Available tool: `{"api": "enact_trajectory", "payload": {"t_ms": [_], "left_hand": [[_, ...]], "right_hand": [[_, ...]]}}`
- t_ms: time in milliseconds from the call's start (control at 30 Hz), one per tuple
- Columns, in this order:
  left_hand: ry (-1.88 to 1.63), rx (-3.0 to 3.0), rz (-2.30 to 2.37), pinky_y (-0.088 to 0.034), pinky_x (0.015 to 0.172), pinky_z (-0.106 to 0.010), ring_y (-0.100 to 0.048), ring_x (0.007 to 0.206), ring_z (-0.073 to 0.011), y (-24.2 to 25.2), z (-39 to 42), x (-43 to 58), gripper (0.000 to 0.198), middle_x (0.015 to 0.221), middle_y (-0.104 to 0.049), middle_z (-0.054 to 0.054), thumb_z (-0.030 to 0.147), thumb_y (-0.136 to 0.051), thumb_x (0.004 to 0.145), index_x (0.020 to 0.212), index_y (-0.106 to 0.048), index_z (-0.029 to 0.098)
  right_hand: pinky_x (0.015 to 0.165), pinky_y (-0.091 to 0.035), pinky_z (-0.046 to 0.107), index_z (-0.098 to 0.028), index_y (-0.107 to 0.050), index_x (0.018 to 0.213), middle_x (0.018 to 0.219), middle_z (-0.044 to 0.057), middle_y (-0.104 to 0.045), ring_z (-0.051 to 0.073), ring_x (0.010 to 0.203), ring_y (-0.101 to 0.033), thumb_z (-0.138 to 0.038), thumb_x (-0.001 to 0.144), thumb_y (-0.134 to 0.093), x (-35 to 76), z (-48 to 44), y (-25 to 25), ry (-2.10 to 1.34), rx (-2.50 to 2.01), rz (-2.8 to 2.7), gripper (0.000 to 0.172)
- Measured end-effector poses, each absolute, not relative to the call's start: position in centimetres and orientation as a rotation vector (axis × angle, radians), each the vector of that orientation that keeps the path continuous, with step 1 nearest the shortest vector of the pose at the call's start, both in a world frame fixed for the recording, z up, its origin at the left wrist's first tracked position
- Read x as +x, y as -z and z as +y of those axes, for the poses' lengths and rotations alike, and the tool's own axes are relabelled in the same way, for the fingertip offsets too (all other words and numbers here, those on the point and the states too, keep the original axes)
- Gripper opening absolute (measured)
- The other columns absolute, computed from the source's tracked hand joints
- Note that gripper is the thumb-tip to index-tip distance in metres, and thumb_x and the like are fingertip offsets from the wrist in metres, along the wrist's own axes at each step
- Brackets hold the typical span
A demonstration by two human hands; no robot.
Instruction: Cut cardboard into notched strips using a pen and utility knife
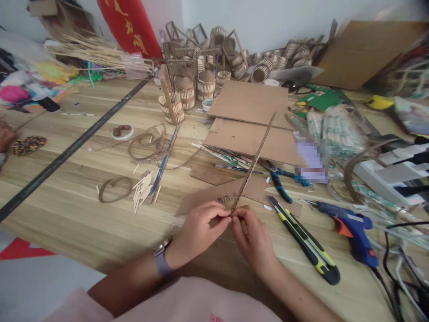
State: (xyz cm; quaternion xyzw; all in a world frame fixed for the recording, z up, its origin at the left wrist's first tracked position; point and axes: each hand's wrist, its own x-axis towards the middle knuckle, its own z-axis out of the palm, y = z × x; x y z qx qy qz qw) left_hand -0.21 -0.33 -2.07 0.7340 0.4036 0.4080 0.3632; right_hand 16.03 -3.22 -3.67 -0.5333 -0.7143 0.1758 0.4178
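Note:
My left hand point(201, 228) and my right hand point(251, 237) meet near the table's front edge, both pinching the near end of a long thin cardboard strip point(254, 158). The strip rises away from me toward the upper right, over flat cardboard sheets point(250, 120). A watch is on my left wrist. A cardboard offcut point(201, 201) lies just beyond my fingers. A yellow and black utility knife point(306, 243) lies right of my right hand.
A blue glue gun point(351, 230) and blue-handled pliers point(284, 181) lie at right. Small slatted wooden baskets point(187, 89) crowd the back. Short wooden sticks point(142, 190), cardboard rings point(115, 188) and a coiled strip point(147, 147) lie at centre left. A white power strip point(392, 174) sits far right.

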Motion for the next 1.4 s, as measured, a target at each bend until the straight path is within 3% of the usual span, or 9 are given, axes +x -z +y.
{"api": "enact_trajectory", "payload": {"t_ms": [333, 567, 767, 933, 1167, 1400], "left_hand": [[-1.033, 2.355, 1.090, -0.054, 0.069, -0.025, -0.066, 0.074, -0.0157, 2.4, -0.5, -0.4, 0.014, 0.079, -0.067, -0.003, 0.006, -0.053, 0.089, 0.082, -0.060, 0.017], [-1.052, 2.318, 1.060, -0.052, 0.071, -0.026, -0.064, 0.077, -0.0166, 2.2, -0.1, -0.5, 0.015, 0.081, -0.064, -0.004, 0.003, -0.053, 0.084, 0.080, -0.058, 0.017], [-1.083, 2.002, 0.952, -0.051, 0.073, -0.022, -0.064, 0.080, -0.0134, 1.9, -0.1, -0.6, 0.013, 0.082, -0.064, -0.001, 0.005, -0.056, 0.086, 0.082, -0.061, 0.017], [-1.104, 1.975, 0.868, -0.052, 0.081, -0.023, -0.066, 0.087, -0.0132, 1.5, 0.1, -0.8, 0.011, 0.090, -0.068, -0.003, 0.008, -0.059, 0.089, 0.086, -0.064, 0.017], [-1.120, 2.074, 0.833, -0.053, 0.083, -0.025, -0.065, 0.089, -0.0145, 1.6, 0.1, -0.9, 0.012, 0.094, -0.067, -0.005, 0.006, -0.057, 0.084, 0.086, -0.060, 0.018], [-1.026, 2.165, 0.799, -0.053, 0.085, -0.030, -0.063, 0.095, -0.0183, 1.3, 0.1, -1.3, 0.005, 0.097, -0.065, -0.007, 0.022, -0.056, 0.094, 0.091, -0.058, 0.018]], "right_hand": [[0.060, -0.046, 0.028, -0.025, -0.049, 0.084, 0.074, 0.000, -0.061, 0.017, 0.066, -0.061, -0.015, 0.094, -0.049, 16.0, -3.3, 4.2, -0.328, -1.351, -1.874, 0.014], [0.062, -0.043, 0.030, -0.025, -0.049, 0.085, 0.073, -0.001, -0.061, 0.016, 0.064, -0.057, -0.010, 0.091, -0.049, 16.7, -2.7, 3.1, -0.139, -1.250, -1.995, 0.016], [0.071, -0.050, 0.033, -0.023, -0.053, 0.101, 0.089, 0.004, -0.063, 0.019, 0.083, -0.062, -0.016, 0.093, -0.056, 17.0, -3.1, 2.7, -0.119, -1.125, -1.985, 0.010], [0.077, -0.051, 0.036, -0.024, -0.057, 0.105, 0.097, 0.007, -0.064, 0.021, 0.093, -0.063, -0.016, 0.090, -0.066, 17.4, -3.0, 2.5, -0.009, -1.078, -1.962, 0.019], [0.082, -0.045, 0.038, -0.023, -0.056, 0.099, 0.090, 0.003, -0.073, 0.019, 0.090, -0.068, -0.006, 0.090, -0.061, 17.2, -3.2, 1.6, 0.041, -1.043, -1.971, 0.020], [0.080, -0.046, 0.037, -0.024, -0.058, 0.102, 0.092, 0.003, -0.074, 0.018, 0.090, -0.069, -0.006, 0.092, -0.059, 16.9, -3.6, 1.5, -0.015, -1.032, -1.951, 0.021]]}}
